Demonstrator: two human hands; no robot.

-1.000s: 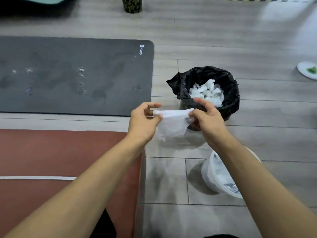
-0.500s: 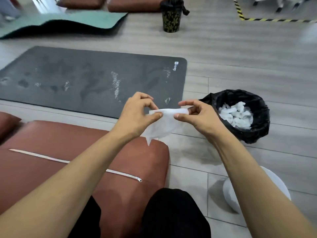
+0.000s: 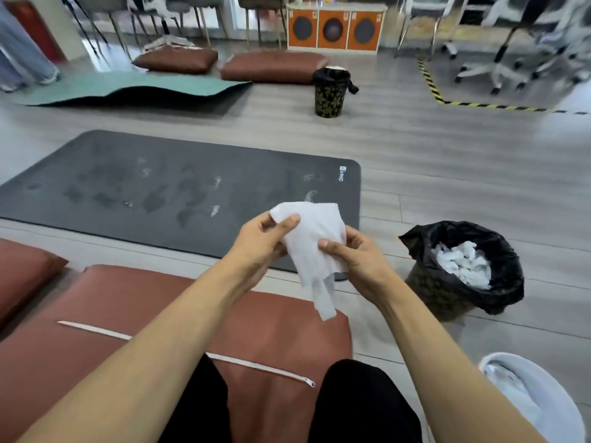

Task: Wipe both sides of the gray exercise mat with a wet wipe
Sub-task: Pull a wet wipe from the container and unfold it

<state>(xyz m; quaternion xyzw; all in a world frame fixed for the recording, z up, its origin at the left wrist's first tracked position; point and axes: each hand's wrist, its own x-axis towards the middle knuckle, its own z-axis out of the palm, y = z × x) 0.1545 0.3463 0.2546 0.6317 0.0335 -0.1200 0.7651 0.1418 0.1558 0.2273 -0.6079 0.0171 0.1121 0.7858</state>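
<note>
Your left hand [image 3: 262, 241] and right hand [image 3: 358, 260] are both pinching a crumpled white wet wipe [image 3: 311, 247], holding it above the near right corner of the flat gray exercise mat [image 3: 160, 187] lying on the floor, beside a black-lined wastebasket [image 3: 463, 270].

White wet wipe [image 3: 311, 247] over a dark gray exercise mat [image 3: 179, 193] blotched with darker patches — reddish-brown cushion [image 3: 160, 302] with a white zip, black bin liner [image 3: 499, 251], teal mat [image 3: 134, 87] beyond
</note>
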